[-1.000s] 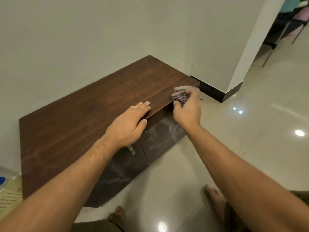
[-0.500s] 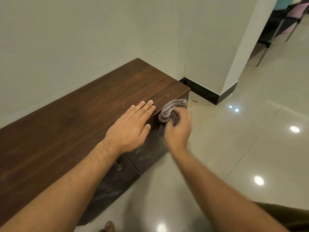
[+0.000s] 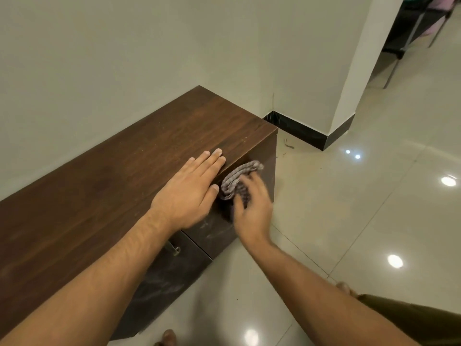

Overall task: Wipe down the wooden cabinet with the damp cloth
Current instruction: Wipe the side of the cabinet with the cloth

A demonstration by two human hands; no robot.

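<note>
A low dark wooden cabinet point(image 3: 104, 186) stands against the white wall. My left hand point(image 3: 189, 191) rests flat on its top near the front edge, fingers straight. My right hand point(image 3: 252, 208) presses a bunched grey checked cloth point(image 3: 237, 179) against the dusty front door just below the top edge, near the cabinet's right end. The right hand is motion-blurred, and its fingers cover part of the cloth.
A small metal handle point(image 3: 174, 249) sticks out of the left door. The glossy tiled floor point(image 3: 349, 221) stretches to the right. A white pillar with a black skirting point(image 3: 309, 131) stands behind the cabinet's right end. Chair legs point(image 3: 396, 61) show at top right. My feet are near the cabinet's base.
My right hand has carried the cloth from the top's right front corner down onto the front door and leftward, toward my left hand. The left hand has stayed on the top.
</note>
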